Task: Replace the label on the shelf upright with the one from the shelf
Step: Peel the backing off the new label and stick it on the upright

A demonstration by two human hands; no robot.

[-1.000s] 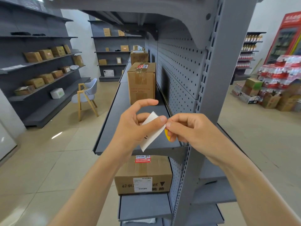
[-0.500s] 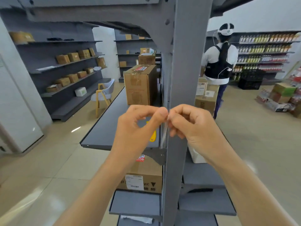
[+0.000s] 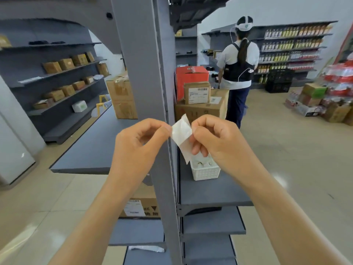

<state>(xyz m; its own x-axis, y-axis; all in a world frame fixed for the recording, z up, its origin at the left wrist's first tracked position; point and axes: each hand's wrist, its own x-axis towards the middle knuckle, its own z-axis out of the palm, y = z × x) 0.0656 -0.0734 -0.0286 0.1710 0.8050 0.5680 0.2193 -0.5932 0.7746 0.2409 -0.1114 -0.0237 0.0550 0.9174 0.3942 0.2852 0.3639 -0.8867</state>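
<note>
While both hands meet in front of the grey shelf upright [image 3: 152, 104], the left hand [image 3: 137, 150] and right hand [image 3: 219, 142] each have their grip pinched on the white label [image 3: 181, 133], held between them. Open shelf [image 3: 214, 190] lies below the right grip, where a white basket [image 3: 205, 171] holds small items too blurred to name.

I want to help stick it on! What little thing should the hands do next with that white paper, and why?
Probably keep peeling. The left hand and the right hand both pinch the white label at its top, and its layers look partly split, with a strip hanging down. It is held just in front of the grey upright, not stuck on yet, so pulling the backing free likely comes first.
</note>
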